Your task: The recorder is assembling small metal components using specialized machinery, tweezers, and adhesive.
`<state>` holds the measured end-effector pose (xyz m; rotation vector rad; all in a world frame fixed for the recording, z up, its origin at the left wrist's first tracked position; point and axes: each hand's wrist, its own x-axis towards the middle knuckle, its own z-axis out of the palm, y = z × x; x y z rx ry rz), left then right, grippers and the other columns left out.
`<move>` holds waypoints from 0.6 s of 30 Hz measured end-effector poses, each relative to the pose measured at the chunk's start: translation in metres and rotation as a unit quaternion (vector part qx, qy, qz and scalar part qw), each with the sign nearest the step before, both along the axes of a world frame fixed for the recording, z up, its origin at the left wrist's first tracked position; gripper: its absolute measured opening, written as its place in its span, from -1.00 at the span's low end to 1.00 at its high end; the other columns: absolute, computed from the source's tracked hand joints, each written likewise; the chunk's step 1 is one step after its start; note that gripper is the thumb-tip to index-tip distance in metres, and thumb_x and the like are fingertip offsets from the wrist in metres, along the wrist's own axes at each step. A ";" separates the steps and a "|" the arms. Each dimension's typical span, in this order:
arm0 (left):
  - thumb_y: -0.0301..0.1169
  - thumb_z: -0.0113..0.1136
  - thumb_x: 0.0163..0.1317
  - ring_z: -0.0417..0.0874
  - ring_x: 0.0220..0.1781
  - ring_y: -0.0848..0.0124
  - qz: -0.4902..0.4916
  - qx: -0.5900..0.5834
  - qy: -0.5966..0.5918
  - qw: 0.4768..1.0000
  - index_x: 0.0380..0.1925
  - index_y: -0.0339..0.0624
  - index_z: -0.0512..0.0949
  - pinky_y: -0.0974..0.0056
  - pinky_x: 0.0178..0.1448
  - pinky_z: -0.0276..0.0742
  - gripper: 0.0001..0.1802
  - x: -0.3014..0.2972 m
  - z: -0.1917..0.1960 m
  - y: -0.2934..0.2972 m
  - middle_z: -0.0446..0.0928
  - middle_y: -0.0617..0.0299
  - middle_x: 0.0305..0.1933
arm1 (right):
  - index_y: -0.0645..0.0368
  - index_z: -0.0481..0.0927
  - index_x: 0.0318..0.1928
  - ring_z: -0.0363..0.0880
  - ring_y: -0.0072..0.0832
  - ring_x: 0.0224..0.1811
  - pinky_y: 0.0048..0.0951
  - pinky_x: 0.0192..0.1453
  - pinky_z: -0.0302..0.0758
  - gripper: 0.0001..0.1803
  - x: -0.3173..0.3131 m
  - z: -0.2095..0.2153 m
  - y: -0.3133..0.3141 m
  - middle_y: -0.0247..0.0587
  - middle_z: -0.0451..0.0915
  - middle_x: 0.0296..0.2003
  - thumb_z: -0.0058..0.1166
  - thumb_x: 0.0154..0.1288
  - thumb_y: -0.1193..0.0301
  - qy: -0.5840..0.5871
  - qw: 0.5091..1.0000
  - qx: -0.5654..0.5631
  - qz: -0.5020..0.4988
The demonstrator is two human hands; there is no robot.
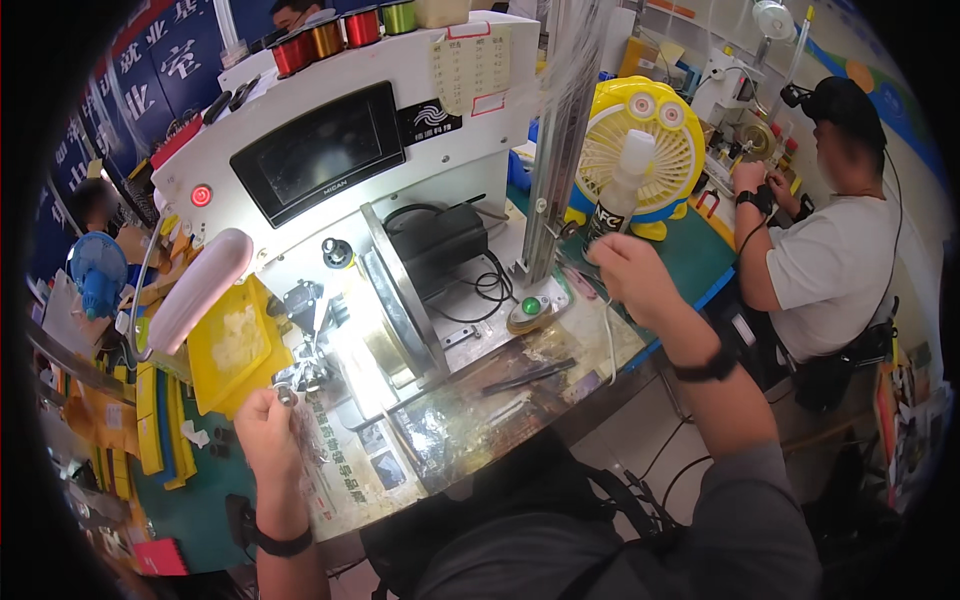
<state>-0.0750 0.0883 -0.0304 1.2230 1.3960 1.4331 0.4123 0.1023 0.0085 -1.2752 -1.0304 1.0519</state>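
Observation:
My left hand (268, 437) is closed around a small round metal piece (287, 395), just left of the machine's brightly lit wheel (385, 350). The piece's exact kind cannot be made out. My right hand (637, 282) is raised at the right, fingers pressed together in front of a bottle with a white cap (637, 152). Whatever those fingers hold is too small or hidden. Between my hands stands the white winding machine (480, 140) with a dark screen (320, 155). A green button (531, 306) sits at the foot of its metal post (565, 150).
A pink-white lamp (200, 292) leans over a yellow tray (235, 345) at the left. Dark rods (528, 377) lie on the worn bench top (455, 435). Several wire spools (327, 40) line the machine's top. Behind the bottle is a yellow fan (640, 130). A co-worker (840, 230) works at the right.

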 end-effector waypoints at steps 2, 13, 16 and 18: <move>-0.49 0.22 0.29 0.31 -0.62 0.66 -0.003 0.006 -0.008 1.000 -0.51 -0.21 0.52 0.49 -0.50 0.14 -0.82 0.000 -0.001 0.000 0.40 0.42 -0.63 | 0.25 0.53 -0.20 0.25 -0.72 -0.64 -0.61 -0.57 0.17 -0.81 0.012 0.003 -0.045 -0.51 0.36 -0.61 0.15 0.43 0.36 0.098 0.991 -0.045 0.077; -0.48 0.15 0.31 0.32 -0.59 0.65 -0.009 -0.019 -0.022 1.000 -0.53 -0.20 0.52 0.47 -0.51 0.13 -0.80 -0.001 0.019 -0.010 0.39 0.44 -0.61 | 0.27 0.64 -0.14 0.72 -0.31 -0.29 -0.32 -0.13 0.62 -0.76 0.152 -0.165 -0.221 -0.03 0.71 -0.33 0.20 0.25 0.38 -0.662 0.669 -0.299 0.155; -0.47 0.10 0.25 0.30 -0.60 0.62 -0.018 -0.013 0.068 0.997 -0.57 -0.15 0.46 0.45 -0.50 0.18 -0.80 -0.005 0.007 -0.005 0.36 0.42 -0.60 | 0.29 0.65 -0.17 0.72 -0.33 -0.28 -0.33 -0.12 0.60 -0.78 0.093 -0.062 -0.164 -0.05 0.71 -0.32 0.21 0.21 0.43 -0.487 0.852 -0.192 0.020; -0.47 0.10 0.25 0.33 -0.59 0.61 -0.003 0.001 0.097 0.995 -0.55 -0.19 0.49 0.45 -0.49 0.22 -0.82 -0.004 -0.002 0.003 0.37 0.41 -0.60 | 0.28 0.66 -0.23 0.71 -0.25 -0.37 -0.28 -0.21 0.60 -0.84 0.052 -0.020 -0.137 -0.01 0.69 -0.38 0.24 0.18 0.48 -0.512 0.857 -0.056 0.006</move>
